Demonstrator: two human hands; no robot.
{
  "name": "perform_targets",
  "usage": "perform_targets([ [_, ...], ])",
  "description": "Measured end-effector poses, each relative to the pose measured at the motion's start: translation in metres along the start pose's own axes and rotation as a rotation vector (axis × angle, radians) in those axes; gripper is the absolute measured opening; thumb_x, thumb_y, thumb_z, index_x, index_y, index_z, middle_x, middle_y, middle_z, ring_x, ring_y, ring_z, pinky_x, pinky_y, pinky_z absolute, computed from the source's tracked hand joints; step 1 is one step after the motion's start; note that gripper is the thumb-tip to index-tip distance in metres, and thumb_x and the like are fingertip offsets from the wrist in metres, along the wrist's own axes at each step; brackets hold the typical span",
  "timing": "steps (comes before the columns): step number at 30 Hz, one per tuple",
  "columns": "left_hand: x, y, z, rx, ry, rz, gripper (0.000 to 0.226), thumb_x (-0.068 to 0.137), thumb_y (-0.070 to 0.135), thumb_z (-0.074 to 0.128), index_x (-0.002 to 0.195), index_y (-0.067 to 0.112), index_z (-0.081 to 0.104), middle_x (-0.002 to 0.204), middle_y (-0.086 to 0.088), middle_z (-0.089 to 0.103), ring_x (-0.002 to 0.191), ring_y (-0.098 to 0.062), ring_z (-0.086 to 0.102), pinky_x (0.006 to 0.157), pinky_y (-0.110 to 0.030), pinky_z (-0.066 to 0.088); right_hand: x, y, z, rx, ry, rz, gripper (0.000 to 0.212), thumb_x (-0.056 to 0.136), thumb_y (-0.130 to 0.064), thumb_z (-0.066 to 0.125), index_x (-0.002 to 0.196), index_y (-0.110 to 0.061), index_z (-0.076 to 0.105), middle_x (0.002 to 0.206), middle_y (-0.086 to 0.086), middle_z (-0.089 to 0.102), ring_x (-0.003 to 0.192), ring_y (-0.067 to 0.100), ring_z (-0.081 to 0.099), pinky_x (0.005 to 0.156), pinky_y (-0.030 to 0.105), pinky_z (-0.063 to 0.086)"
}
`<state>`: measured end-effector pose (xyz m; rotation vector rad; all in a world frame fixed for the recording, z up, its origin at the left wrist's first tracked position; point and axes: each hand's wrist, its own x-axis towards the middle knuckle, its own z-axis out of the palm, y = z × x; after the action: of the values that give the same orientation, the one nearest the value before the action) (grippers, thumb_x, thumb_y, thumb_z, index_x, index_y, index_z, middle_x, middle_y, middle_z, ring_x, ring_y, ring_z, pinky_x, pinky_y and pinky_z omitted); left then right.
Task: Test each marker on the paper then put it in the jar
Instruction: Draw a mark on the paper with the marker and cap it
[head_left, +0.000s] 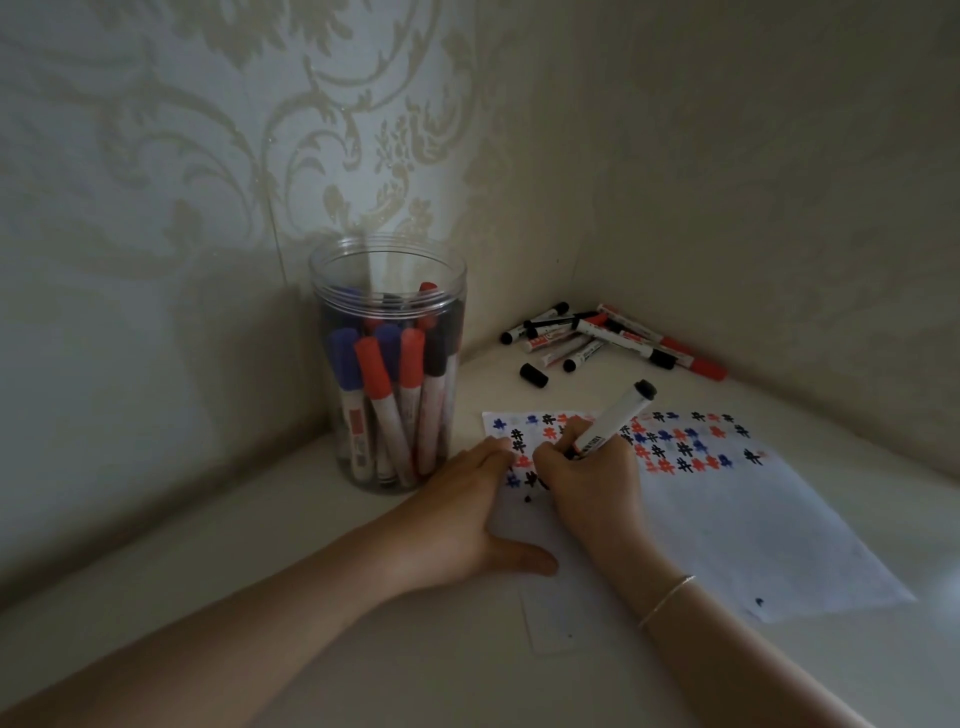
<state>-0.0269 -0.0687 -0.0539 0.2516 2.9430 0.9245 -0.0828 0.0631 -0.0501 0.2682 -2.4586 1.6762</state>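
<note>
Fingers (558, 457) of my right hand (587, 480) pinch a black marker (615, 420), tip on the paper (727, 519); my left hand (457, 512) presses flat beside the jar (387, 364).

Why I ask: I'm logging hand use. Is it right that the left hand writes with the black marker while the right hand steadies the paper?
Not quite: the head view shows the right hand writing with the black marker while the left hand steadies the paper.
</note>
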Motion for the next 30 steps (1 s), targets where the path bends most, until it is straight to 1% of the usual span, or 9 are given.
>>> perform_targets([
  [3,0.0,0.001,-0.001,0.015,0.007,0.007,0.108,0.067,0.066,0.07,0.151,0.021,0.019,0.155,0.012,0.017,0.14,-0.005,0.018,0.111,-0.016,0.014,-0.001,-0.002,-0.002,0.06,-0.05,0.016,0.02,0.076,0.003,0.063,0.065,0.012,0.049,0.046,0.014,0.051,0.032,0.007,0.048,0.038,0.021,0.041],
  [6,0.0,0.001,-0.001,0.015,-0.008,0.001,0.11,0.068,0.066,0.07,0.152,0.02,0.015,0.158,0.011,0.012,0.143,-0.006,0.014,0.114,-0.019,0.013,0.0,0.0,0.0,0.046,-0.045,0.006,0.021,0.075,0.001,0.064,0.066,0.013,0.05,0.05,0.023,0.055,0.036,0.016,0.051,0.042,0.027,0.045],
  [10,0.002,0.001,-0.001,0.029,-0.029,-0.014,0.111,0.068,0.067,0.068,0.152,0.02,0.014,0.159,0.01,0.008,0.144,-0.007,0.011,0.118,-0.026,0.014,0.003,0.004,0.002,0.005,-0.046,0.03,0.019,0.07,0.002,0.065,0.058,-0.001,0.051,0.046,0.005,0.045,0.042,0.014,0.042,0.046,0.026,0.039],
  [14,0.002,0.001,-0.001,0.045,-0.045,-0.025,0.112,0.069,0.069,0.066,0.153,0.022,0.01,0.16,0.011,0.002,0.145,-0.006,0.006,0.118,-0.025,0.01,0.002,0.003,-0.003,0.087,-0.02,0.041,0.02,0.074,0.004,0.062,0.059,0.004,0.048,0.046,0.008,0.045,0.038,0.014,0.043,0.038,0.02,0.038],
  [17,-0.001,0.003,-0.002,0.061,-0.057,-0.031,0.11,0.072,0.067,0.065,0.153,0.021,0.005,0.16,0.011,-0.002,0.145,-0.006,0.001,0.114,-0.021,0.004,0.003,0.001,-0.006,0.179,0.008,0.08,0.026,0.077,0.004,0.06,0.058,-0.006,0.045,0.046,0.009,0.047,0.034,0.013,0.048,0.036,0.021,0.04],
  [19,0.0,0.004,-0.004,0.069,-0.056,-0.032,0.1,0.08,0.062,0.061,0.153,0.02,0.008,0.16,0.01,-0.001,0.145,-0.006,0.002,0.114,-0.02,0.004,0.003,0.001,-0.006,0.2,0.01,0.086,0.027,0.078,0.003,0.06,0.059,-0.007,0.044,0.049,0.012,0.047,0.035,0.014,0.048,0.037,0.021,0.039],
  [23,0.003,0.0,-0.005,0.054,-0.03,-0.023,0.062,0.1,0.035,0.043,0.152,0.019,0.015,0.161,0.008,0.002,0.146,-0.006,0.002,0.114,-0.017,0.001,0.002,0.001,-0.007,0.237,0.015,0.078,0.029,0.08,0.004,0.059,0.058,-0.007,0.043,0.05,0.011,0.045,0.036,0.014,0.045,0.037,0.02,0.038],
  [27,0.001,-0.003,0.0,0.057,0.021,-0.006,0.058,0.101,0.029,0.042,0.152,0.019,0.017,0.16,0.008,0.004,0.146,-0.005,0.003,0.109,-0.011,-0.003,0.002,0.001,-0.009,0.294,0.037,0.069,0.031,0.085,-0.006,0.063,0.06,-0.008,0.045,0.049,0.007,0.049,0.036,0.012,0.047,0.039,0.02,0.037],
  [30,-0.001,-0.001,0.001,0.029,0.082,0.021,0.052,0.1,0.028,0.044,0.148,0.021,0.026,0.158,0.011,0.013,0.144,-0.003,0.009,0.107,-0.008,0.001,0.002,0.0,-0.01,0.39,0.04,0.075,0.025,0.087,-0.015,0.066,0.069,-0.005,0.052,0.05,0.005,0.056,0.041,0.014,0.054,0.044,0.026,0.048],
])
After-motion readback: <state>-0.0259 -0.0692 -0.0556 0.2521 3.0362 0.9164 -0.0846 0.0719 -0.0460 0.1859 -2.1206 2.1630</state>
